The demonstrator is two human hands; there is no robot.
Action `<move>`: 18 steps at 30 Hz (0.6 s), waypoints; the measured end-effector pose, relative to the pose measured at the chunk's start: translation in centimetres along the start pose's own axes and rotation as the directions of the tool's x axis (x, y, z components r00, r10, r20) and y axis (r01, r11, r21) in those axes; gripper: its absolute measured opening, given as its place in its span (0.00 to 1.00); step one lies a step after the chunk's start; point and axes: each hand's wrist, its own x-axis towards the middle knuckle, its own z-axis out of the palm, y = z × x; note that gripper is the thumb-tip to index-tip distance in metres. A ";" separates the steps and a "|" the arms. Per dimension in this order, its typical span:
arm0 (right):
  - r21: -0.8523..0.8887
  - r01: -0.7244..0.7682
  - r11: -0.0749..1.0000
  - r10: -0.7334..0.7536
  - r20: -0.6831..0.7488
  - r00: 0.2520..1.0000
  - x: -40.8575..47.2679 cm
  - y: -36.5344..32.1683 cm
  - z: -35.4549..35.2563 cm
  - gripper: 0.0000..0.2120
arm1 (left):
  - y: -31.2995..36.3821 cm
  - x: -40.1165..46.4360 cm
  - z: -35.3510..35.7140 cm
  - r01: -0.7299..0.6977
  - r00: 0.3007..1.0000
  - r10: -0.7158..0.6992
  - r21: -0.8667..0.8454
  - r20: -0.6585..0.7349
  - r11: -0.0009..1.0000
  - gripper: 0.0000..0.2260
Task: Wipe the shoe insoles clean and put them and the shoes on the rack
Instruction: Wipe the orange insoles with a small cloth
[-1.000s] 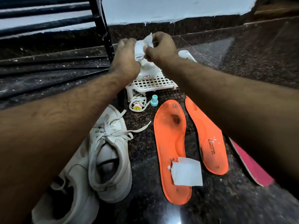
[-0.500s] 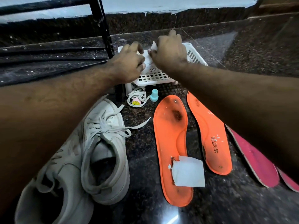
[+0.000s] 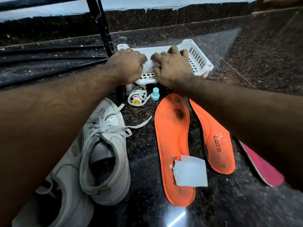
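Note:
Two orange insoles lie on the dark stone floor, the left insole (image 3: 172,141) with a dark stain near its toe and the right insole (image 3: 214,145) beside it. A white wipe (image 3: 191,173) rests flat on the heel of the left one. Two white lace-up shoes, one (image 3: 106,154) in front of the other (image 3: 57,197), stand to the left. My left hand (image 3: 127,66) and my right hand (image 3: 172,68) are both down in a white plastic basket (image 3: 201,59), fingers closed on a white wipes packet (image 3: 148,66) between them.
A black metal rack (image 3: 101,30) stands at the back left, its lower bars dusty. A pink insole (image 3: 262,167) lies at the right, partly under my forearm. A small blue bottle (image 3: 155,94) and a coiled lace with a smiley charm (image 3: 136,99) sit before the basket.
Both hands have come down from chest height, carrying the white packet into the basket. The insoles, the wipe and the shoes have stayed where they were.

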 end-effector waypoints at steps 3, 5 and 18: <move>-0.024 -0.018 1.000 0.020 0.062 0.998 0.2 -0.2 -0.1 0.19 | 0.2 0.2 -0.1 0.025 1.000 -0.025 0.004 0.019 1.000 0.18; 0.021 -0.042 0.999 0.040 0.089 0.995 0.3 -0.3 -0.3 0.20 | 0.5 -0.1 -0.1 0.041 0.999 -0.042 0.016 0.028 0.999 0.18; 0.536 -0.434 0.725 0.445 0.117 0.888 -10.0 -2.9 -6.9 0.22 | 10.4 -10.6 -4.7 0.124 0.988 -0.132 -0.098 -0.078 0.987 0.20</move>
